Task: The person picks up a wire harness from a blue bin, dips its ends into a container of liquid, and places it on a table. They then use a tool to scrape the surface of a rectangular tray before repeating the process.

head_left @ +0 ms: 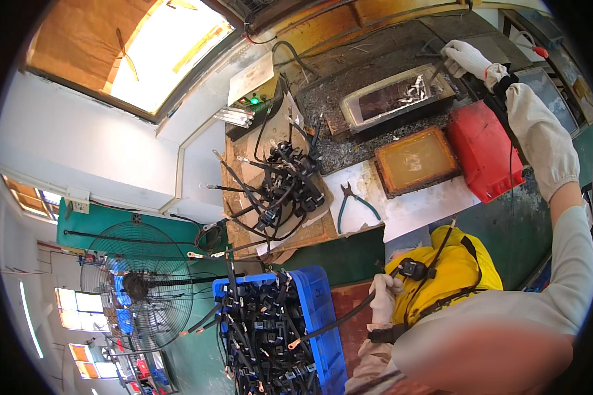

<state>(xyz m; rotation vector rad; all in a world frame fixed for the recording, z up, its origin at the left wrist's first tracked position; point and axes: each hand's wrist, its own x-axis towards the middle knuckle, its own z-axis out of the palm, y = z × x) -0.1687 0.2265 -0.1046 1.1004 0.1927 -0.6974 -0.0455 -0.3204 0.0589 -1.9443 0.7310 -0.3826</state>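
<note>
My left hand, in a white glove, is closed around a black cable. The cable carries a black boxy part and has a copper-coloured lug at its lower-left end. At the far right, my gloved right hand is closed on a thin dark strip-like tool, whose exact kind I cannot make out. The tool slants down at the right end of a rectangular metal pot with shiny, silvery molten-looking metal inside.
A shallow tray of amber material sits before the pot, beside a red bin. Pliers lie on white paper. Black cable assemblies are heaped at the bench's left; more fill a blue crate. A fan stands left.
</note>
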